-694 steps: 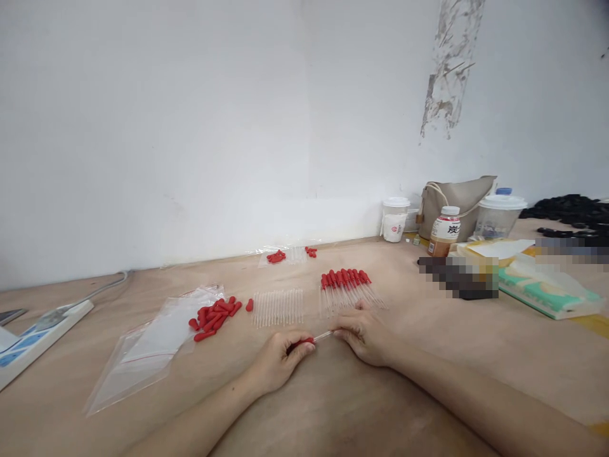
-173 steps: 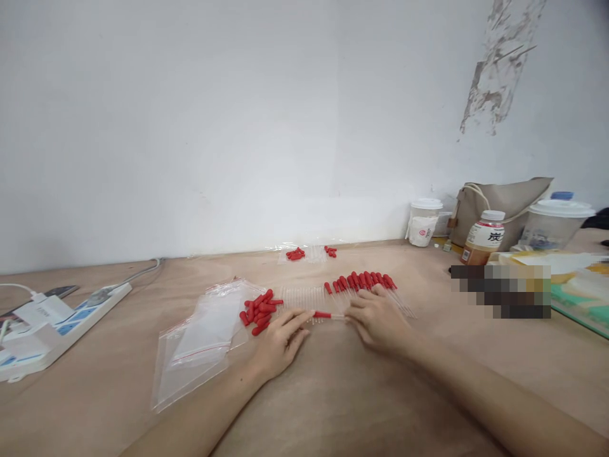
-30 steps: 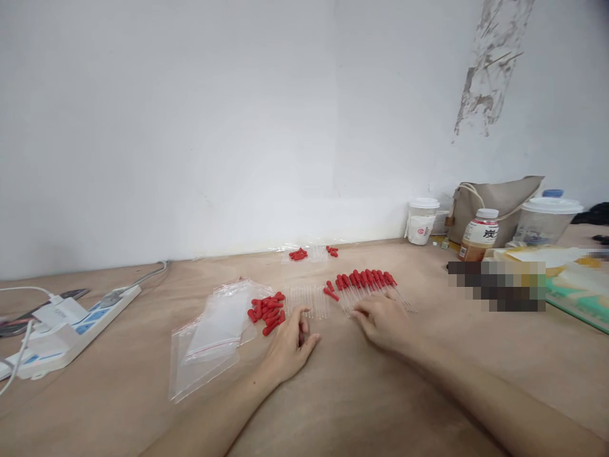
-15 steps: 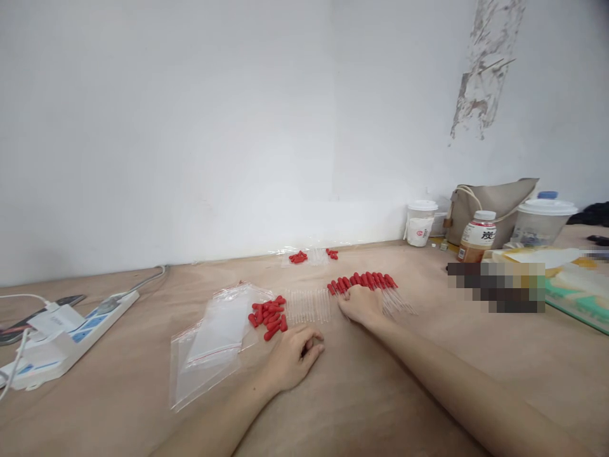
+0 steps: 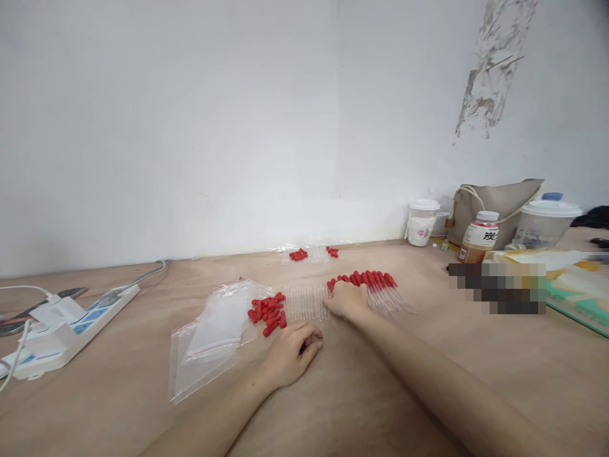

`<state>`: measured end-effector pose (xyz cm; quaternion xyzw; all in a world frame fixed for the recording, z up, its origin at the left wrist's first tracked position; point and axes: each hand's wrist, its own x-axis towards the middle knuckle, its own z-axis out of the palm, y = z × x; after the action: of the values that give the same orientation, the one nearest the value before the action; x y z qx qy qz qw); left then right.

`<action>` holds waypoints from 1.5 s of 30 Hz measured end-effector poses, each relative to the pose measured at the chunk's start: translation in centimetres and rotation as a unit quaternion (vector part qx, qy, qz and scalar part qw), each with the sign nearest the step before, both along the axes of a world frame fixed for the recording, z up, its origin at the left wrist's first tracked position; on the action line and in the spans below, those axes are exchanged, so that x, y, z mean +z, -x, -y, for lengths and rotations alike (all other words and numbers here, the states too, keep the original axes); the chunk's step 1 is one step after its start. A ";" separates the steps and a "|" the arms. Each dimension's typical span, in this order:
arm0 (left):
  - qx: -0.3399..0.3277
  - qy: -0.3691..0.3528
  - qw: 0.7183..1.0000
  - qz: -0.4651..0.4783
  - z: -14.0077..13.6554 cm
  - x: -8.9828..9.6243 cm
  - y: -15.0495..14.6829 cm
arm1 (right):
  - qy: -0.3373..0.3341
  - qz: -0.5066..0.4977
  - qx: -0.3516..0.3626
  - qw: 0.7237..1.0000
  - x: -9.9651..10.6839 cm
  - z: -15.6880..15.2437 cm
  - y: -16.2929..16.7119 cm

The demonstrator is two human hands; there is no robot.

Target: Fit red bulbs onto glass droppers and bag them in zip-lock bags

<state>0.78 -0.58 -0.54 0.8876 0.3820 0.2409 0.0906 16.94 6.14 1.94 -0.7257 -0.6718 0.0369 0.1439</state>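
My right hand (image 5: 348, 299) reaches to the right end of a row of thin clear tubes (image 5: 304, 302). Its fingers are drawn together at the last tubes; what is between them is hidden. Just past it lie assembled droppers (image 5: 371, 279), side by side, with red bulbs and clear stems pointing toward me. My left hand (image 5: 292, 355) rests on the table below a pile of loose red rubber bulbs (image 5: 269, 311). Its fingers are loosely curled, with the thumb apart and nothing visible in them.
Clear zip bags (image 5: 216, 324) lie left of the bulbs. Near the wall, another bag (image 5: 316, 254) lies with red bulbs. A power strip (image 5: 78, 339) is at the far left. A lidded cup (image 5: 422, 222), a bottle (image 5: 480, 238) and a grey bag (image 5: 511, 197) stand at the right.
My right hand has moved left, from the assembled droppers to the right end of the tube row. My left hand has stayed nearly in place.
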 end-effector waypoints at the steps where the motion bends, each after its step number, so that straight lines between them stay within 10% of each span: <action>1: 0.003 -0.010 1.000 -0.011 0.1 0.1 0.1 | 0.008 -0.001 -0.003 1.000 0.1 -0.3 0.1; 10: 0.218 -0.208 0.932 -0.203 0.1 3.2 3.6 | 0.055 -0.017 -0.010 0.998 0.7 -1.4 0.6; 19: 0.202 -0.237 0.934 -0.174 -1.7 1.3 4.0 | -0.004 -0.035 0.008 0.999 1.4 0.9 -1.5; 24: 0.171 -0.268 0.941 -0.114 -0.9 2.1 3.4 | -0.155 -0.096 0.106 0.978 -0.3 4.5 -4.6; 33: 0.081 -0.015 0.996 0.036 2.0 1.0 -0.3 | -0.245 -0.081 0.242 0.935 -3.2 7.1 -7.0; 45: 0.050 0.018 0.991 0.125 1.0 0.3 -1.4 | -0.238 -0.100 0.317 0.912 -3.3 8.3 -6.1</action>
<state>2.19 -1.58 -0.23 0.8284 0.4162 0.3474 0.1410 23.04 -2.17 -1.37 -0.4110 -0.8376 -0.0075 0.3597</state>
